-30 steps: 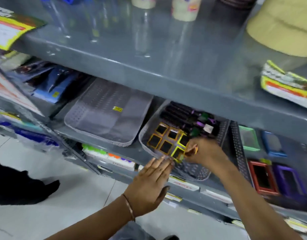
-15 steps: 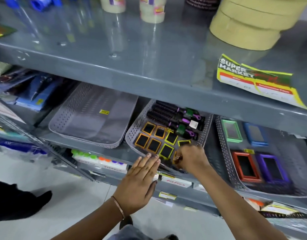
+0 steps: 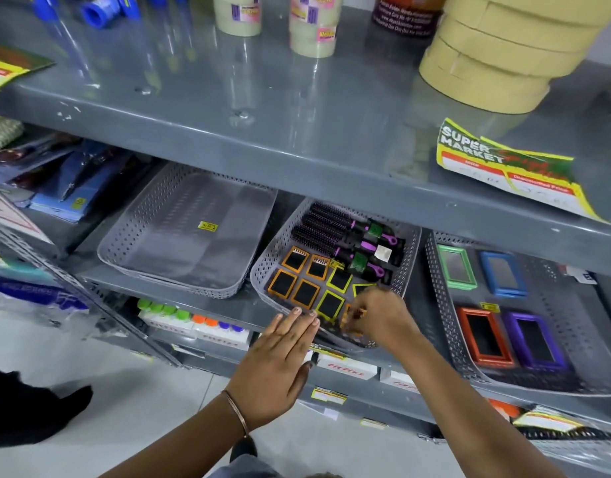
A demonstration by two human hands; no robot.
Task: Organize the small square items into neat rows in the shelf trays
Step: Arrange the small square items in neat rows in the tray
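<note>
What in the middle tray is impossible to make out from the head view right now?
- Orange-edged item in the right hand: fingers cover it, grip unclear.
- Middle tray front right corner: hidden behind that hand.
- One yellow-framed square: partly hidden by knuckles.
- Hairbrushes labels: too small.

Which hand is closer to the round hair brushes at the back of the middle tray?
Right. The right hand is inside the grey tray, just in front of the hair brushes. The left hand rests flat at the tray's front rim, farther away.
</note>
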